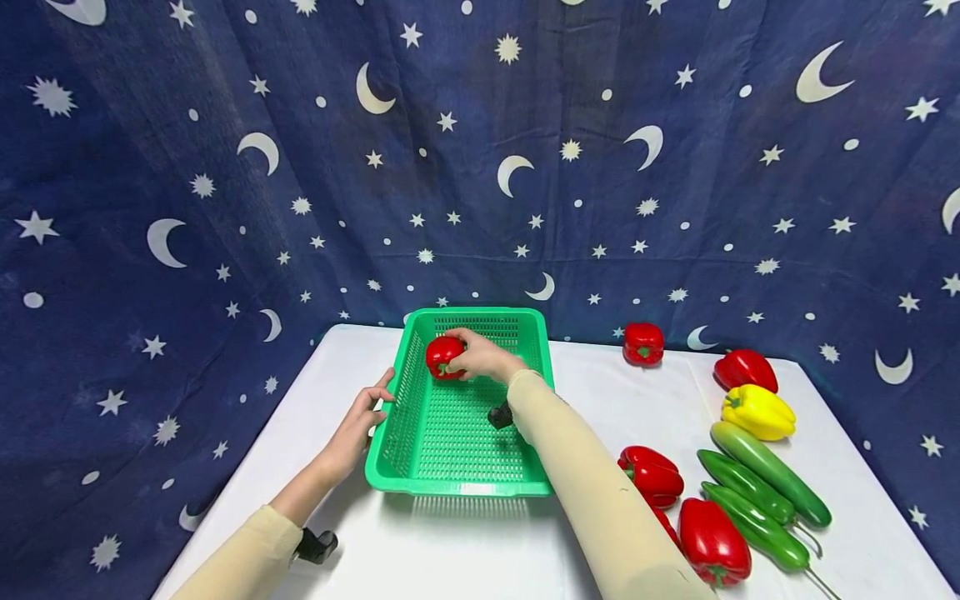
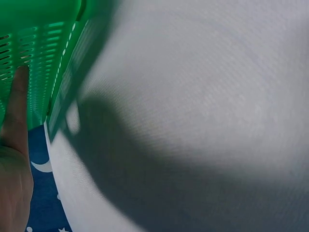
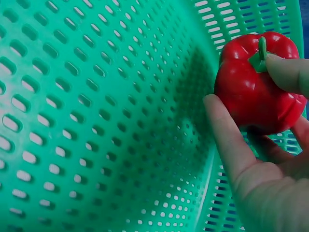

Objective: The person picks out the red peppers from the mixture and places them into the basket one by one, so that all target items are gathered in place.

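A green plastic basket (image 1: 472, 454) with slotted walls stands on the table. Inside it, near the far left corner, my right hand (image 1: 486, 358) holds a red bell pepper (image 1: 441, 357). The right wrist view shows the thumb by the green stem of the pepper (image 3: 258, 92) and other fingers (image 3: 224, 130) around its side and underneath, close to the basket wall. My left hand (image 1: 348, 433) grips the basket's left side, its fingertips over the rim. In the left wrist view one finger (image 2: 18, 106) lies along the outer wall.
On the right lie red bell peppers (image 1: 712, 537), a yellow bell pepper (image 1: 759, 412), a cucumber (image 1: 772, 471) and two long green peppers (image 1: 757, 525). One red pepper (image 1: 642, 344) sits at the table's back edge. A starry blue cloth (image 1: 465, 167) hangs behind the white table (image 1: 465, 558).
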Demonstrator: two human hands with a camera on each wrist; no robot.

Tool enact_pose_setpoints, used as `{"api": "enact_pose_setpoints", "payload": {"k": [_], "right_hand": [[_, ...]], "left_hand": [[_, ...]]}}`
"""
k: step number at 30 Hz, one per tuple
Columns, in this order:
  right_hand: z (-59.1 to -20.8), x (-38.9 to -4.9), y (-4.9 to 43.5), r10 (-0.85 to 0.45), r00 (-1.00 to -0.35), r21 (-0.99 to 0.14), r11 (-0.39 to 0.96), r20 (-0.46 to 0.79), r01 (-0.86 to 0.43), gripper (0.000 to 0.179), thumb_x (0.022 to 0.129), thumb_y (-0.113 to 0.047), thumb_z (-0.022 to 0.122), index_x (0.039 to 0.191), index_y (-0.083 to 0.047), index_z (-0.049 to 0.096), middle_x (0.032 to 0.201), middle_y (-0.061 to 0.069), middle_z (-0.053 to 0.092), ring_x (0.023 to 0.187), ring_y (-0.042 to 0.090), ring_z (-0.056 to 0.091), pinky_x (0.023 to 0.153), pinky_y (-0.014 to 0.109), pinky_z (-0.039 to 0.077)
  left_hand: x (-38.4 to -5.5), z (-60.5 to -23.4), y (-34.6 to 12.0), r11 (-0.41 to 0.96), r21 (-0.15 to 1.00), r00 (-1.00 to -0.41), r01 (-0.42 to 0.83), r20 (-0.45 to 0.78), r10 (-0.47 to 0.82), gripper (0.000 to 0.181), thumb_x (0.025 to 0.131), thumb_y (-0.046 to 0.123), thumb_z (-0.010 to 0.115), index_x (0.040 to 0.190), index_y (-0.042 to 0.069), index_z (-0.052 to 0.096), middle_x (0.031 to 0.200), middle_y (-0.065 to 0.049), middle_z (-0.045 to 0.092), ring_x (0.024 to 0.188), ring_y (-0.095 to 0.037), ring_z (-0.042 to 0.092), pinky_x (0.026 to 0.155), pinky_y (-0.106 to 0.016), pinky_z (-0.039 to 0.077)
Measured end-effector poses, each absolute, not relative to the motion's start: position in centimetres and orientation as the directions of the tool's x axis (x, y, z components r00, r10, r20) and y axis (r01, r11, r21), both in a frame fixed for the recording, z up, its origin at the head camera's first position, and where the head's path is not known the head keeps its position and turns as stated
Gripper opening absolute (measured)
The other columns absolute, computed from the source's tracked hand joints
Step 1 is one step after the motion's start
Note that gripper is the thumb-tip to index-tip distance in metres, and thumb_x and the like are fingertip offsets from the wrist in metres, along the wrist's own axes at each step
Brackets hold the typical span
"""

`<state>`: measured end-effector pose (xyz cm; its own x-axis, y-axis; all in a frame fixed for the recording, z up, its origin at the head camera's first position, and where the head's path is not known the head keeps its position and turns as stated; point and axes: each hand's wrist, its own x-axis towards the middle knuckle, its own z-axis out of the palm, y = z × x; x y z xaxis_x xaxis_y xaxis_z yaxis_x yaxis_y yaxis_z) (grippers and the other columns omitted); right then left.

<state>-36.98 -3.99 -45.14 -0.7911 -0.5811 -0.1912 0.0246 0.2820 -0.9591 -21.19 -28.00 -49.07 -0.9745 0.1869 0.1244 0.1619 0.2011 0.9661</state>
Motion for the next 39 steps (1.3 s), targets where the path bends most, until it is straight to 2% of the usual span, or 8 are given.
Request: {"api": "enact_pose_setpoints", "payload": {"k": [8,16,28,39], "right_hand": [[-46.0,-36.8,-4.6,-0.561,-0.809,-0.948,0.319,-0.177,-0.014,0.078,0.086,0.002,0.073,0.156,-0.012,0.04,0.147,0.019,0.044,0.117,0.034,0.054,0.089,0.049,0.055],[-46.4,-36.8,-4.8,-0.516,-0.837,-0.941,0.338,-0.18,-0.006,0.078,0.087,-0.001,0.074,0.156,-0.009,0.037,0.145,0.02,0.045,0.118,0.036,0.056,0.088,0.046,0.055],[-47.0,-36.7,-5.2,-0.495,-0.858,-0.934,0.353,-0.137,-0.055,0.08,0.087,-0.002,0.077,0.157,-0.009,0.037,0.152,0.02,0.043,0.122,0.036,0.055,0.081,0.038,0.057],[-46.9,-36.5,-5.1,-0.505,-0.852,-0.92,0.385,-0.141,-0.075,0.08,0.091,-0.007,0.075,0.159,-0.011,0.035,0.155,0.018,0.04,0.122,0.036,0.055,0.085,0.037,0.056]], "left_hand": [[-21.0,-49.1,-28.2,0.21,0.961,-0.969,0.181,0.138,0.204,0.024,0.102,0.004,0.031,0.124,0.002,0.038,0.171,0.002,0.012,0.155,-0.033,0.006,0.072,-0.044,0.052],[-21.1,-49.1,-28.1,0.198,0.965,-0.971,0.17,0.13,0.198,0.024,0.101,0.006,0.032,0.124,0.002,0.039,0.171,0.003,0.012,0.154,-0.033,0.008,0.071,-0.043,0.052],[-21.2,-49.2,-28.1,0.199,0.965,-0.971,0.17,0.13,0.199,0.024,0.101,0.007,0.033,0.124,0.001,0.038,0.171,0.003,0.012,0.155,-0.033,0.006,0.073,-0.043,0.05],[-21.3,-49.3,-28.0,0.205,0.963,-0.973,0.173,0.135,0.186,0.024,0.101,0.007,0.032,0.124,0.002,0.038,0.171,0.002,0.012,0.155,-0.036,0.004,0.082,-0.047,0.049]]}}
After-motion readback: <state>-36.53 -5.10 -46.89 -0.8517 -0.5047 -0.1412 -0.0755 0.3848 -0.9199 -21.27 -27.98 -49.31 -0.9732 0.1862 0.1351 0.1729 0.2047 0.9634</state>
